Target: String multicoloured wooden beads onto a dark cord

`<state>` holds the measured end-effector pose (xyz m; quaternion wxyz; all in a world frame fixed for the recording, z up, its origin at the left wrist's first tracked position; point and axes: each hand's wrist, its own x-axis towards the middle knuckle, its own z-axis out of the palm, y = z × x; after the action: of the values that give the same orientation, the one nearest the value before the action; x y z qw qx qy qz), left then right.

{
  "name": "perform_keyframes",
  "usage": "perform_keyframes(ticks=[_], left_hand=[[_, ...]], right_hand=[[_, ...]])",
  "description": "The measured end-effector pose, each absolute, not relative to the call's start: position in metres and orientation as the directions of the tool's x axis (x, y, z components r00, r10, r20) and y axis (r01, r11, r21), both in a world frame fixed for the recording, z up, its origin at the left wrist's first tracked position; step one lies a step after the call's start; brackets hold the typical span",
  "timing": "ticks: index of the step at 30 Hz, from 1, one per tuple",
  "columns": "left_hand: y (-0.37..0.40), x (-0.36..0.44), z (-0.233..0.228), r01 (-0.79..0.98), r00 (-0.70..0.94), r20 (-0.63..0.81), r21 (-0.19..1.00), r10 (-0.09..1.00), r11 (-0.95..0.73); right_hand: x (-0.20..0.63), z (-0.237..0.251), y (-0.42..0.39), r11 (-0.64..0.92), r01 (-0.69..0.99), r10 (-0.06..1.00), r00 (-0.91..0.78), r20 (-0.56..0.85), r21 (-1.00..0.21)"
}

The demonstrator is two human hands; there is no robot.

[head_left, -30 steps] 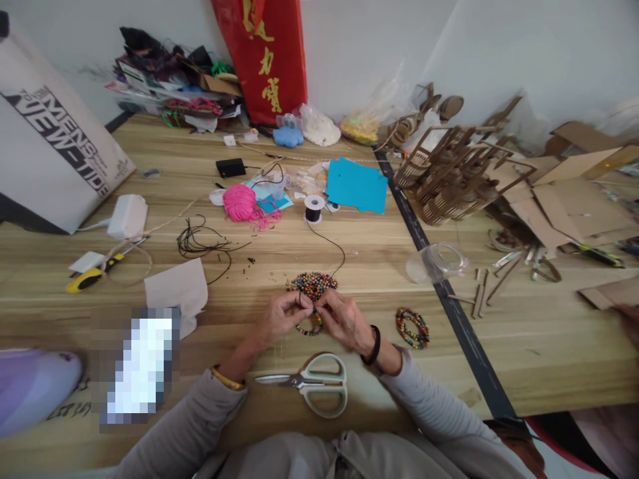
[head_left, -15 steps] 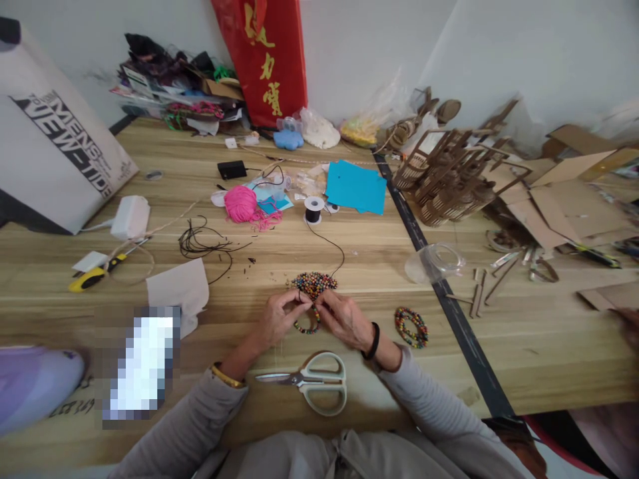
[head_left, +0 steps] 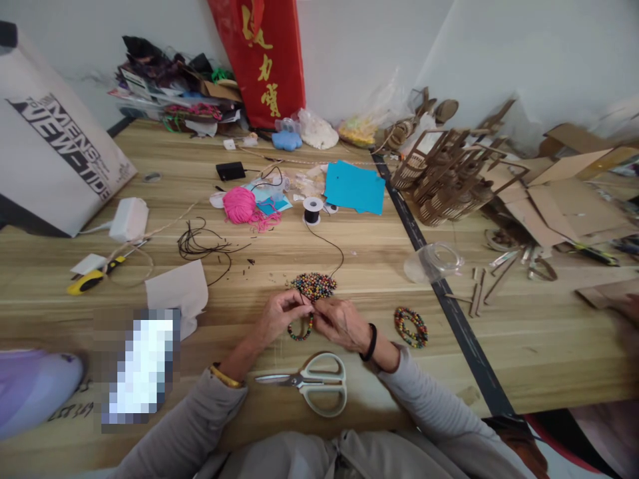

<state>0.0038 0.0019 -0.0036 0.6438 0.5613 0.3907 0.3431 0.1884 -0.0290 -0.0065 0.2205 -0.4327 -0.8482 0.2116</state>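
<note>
My left hand [head_left: 279,317] and my right hand [head_left: 341,323] meet over the wooden table [head_left: 309,253], both pinching a small loop of coloured beads [head_left: 300,330] strung on black cord. The loop hangs between my fingers, just above the tabletop. A pile of loose coloured beads [head_left: 313,285] lies right behind my hands. A black cord runs from it back to a white spool [head_left: 313,209]. Scissors [head_left: 313,384] with pale handles lie in front of my wrists. A finished bead bracelet [head_left: 412,326] rests to the right of my right hand.
A pink yarn ball [head_left: 239,203], blue paper [head_left: 355,187], a tangle of black cord [head_left: 202,242], a yellow-handled cutter [head_left: 90,279] and a clear plastic cup [head_left: 433,262] lie around. Cardboard pieces [head_left: 554,199] fill the right. A white bag [head_left: 50,146] leans at left.
The bead loop has shifted slightly left and lower between my fingers. My hands have stayed almost in place, and the view has barely moved.
</note>
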Motion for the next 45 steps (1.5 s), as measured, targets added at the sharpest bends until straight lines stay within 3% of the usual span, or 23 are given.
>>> perform_keyframes(ticks=[4,26,31,36,45], left_hand=[[0.002,0.004,-0.008,-0.029,0.475,-0.157,0.981,0.866,0.194],[0.004,0.001,-0.013,0.021,0.473,-0.155,0.986,0.868,0.164],[0.005,0.002,-0.012,-0.008,0.444,-0.198,0.974,0.874,0.224],[0.004,0.003,-0.011,-0.067,0.412,-0.223,0.96,0.883,0.273],[0.004,0.003,-0.007,-0.075,0.35,-0.19,0.97,0.917,0.23]], right_hand=[[0.188,-0.008,-0.029,0.561,0.624,0.809,-0.553,0.2,-0.544],[0.187,-0.004,-0.029,0.62,0.658,0.775,-0.6,0.201,-0.427],[0.191,-0.002,-0.028,0.667,0.648,0.744,-0.609,0.276,-0.367],[0.192,-0.003,-0.028,0.663,0.634,0.748,-0.568,0.342,-0.397],[0.19,-0.003,-0.031,0.694,0.632,0.711,-0.523,0.47,-0.346]])
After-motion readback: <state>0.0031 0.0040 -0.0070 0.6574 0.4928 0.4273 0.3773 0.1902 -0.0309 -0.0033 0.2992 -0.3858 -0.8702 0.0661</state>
